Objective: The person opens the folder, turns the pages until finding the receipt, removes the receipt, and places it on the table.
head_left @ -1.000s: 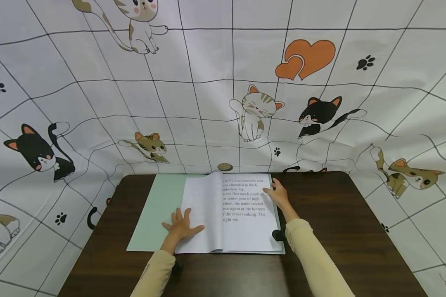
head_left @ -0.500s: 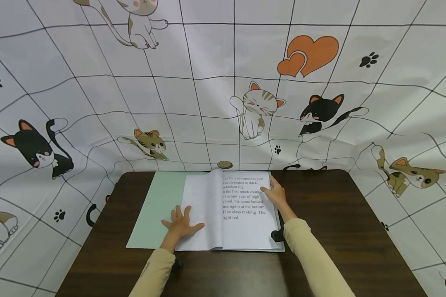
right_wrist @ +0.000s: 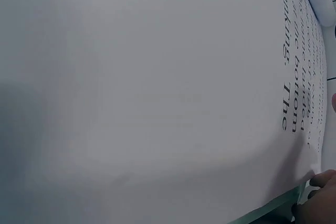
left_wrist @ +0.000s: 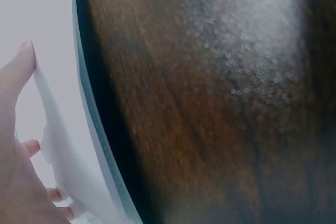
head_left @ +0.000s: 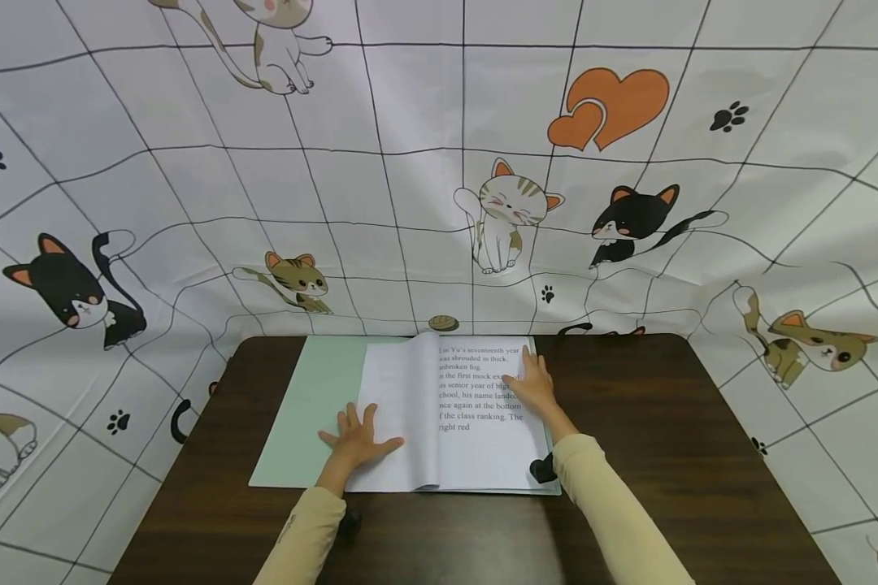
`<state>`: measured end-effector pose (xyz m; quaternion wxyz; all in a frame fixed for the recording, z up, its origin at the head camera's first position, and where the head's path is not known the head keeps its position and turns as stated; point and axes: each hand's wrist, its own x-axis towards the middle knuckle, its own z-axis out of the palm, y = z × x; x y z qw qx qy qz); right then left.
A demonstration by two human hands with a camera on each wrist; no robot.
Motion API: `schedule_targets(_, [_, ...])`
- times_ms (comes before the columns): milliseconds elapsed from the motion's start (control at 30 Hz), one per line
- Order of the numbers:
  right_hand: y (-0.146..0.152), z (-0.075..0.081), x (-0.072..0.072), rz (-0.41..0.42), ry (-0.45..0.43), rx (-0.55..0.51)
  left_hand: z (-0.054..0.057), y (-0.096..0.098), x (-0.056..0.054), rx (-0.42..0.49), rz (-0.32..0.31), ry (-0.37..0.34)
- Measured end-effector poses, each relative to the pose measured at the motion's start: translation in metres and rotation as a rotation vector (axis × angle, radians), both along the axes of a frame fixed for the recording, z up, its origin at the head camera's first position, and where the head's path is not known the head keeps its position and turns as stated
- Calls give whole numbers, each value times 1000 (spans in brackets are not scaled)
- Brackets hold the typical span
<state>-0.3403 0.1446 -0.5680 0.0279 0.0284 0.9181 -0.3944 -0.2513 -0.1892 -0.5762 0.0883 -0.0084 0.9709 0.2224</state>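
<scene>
An open booklet (head_left: 483, 459) lies on the table, its right page printed with large black text and its left page (head_left: 391, 390) blank and bulging near the spine. My left hand (head_left: 357, 443) rests with fingers spread across the left page's outer edge and the pale green cover (head_left: 315, 390). The thumb shows over the white paper in the left wrist view. My right hand (head_left: 536, 386) lies at the right page's upper outer edge, thumb reaching over the text and fingers pointing away. In the right wrist view, some fingers (right_wrist: 321, 195) appear beside the page edge, partly cut off.
The dark brown wooden table (head_left: 629, 398) extends on both sides of the booklet and in front of it. A white sheet (head_left: 410, 187) with grid lines and cartoon cats rises behind and beside the table. Black wrist straps are partly visible near both sleeves.
My right hand has shifted left from the page's outer edge, farther over the text. The left hand and the booklet stay in place. The head view has tilted slightly.
</scene>
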Motion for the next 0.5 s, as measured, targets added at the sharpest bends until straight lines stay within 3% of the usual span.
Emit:
schedule_targets(233, [-4,-1,4,-3,96,36,-2,-1,0,9,1,-9])
schedule_targets(500, [-5,-2,3,-139,236,-106,-3,0,0,10,0,-19])
